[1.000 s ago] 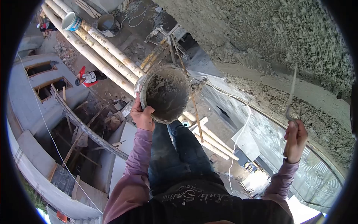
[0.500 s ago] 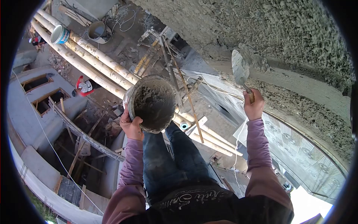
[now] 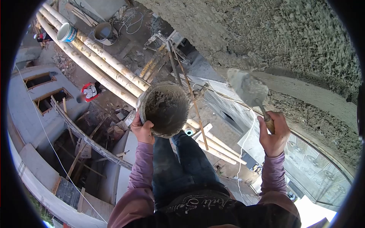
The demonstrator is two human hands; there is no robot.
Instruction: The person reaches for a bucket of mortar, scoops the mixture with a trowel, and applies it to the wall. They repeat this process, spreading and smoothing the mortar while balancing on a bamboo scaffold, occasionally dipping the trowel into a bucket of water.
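A round bucket [image 3: 164, 110] with grey wet mortar inside is held at its left rim by my left hand [image 3: 143, 129], thumb over the edge. My right hand [image 3: 274, 133] grips the wooden handle of a trowel [image 3: 249, 88]. The trowel's blade points up and left, smeared with grey mortar and slightly blurred, close to the lower edge of the rough plastered wall [image 3: 289, 34]. Whether the blade touches the wall I cannot tell. The bucket hangs above my legs, to the left of the trowel.
Long pale poles [image 3: 102, 62] run below, with a white and blue bucket [image 3: 66, 32] on them. A person in red and white [image 3: 89, 92] is far down at the left, another person [image 3: 42, 37] beyond. A wooden trestle [image 3: 173, 57] stands below the wall.
My right hand has moved right and down with the trowel, whose blade now shows broader and lower. My left hand and the mortar bucket have shifted slightly right in view.
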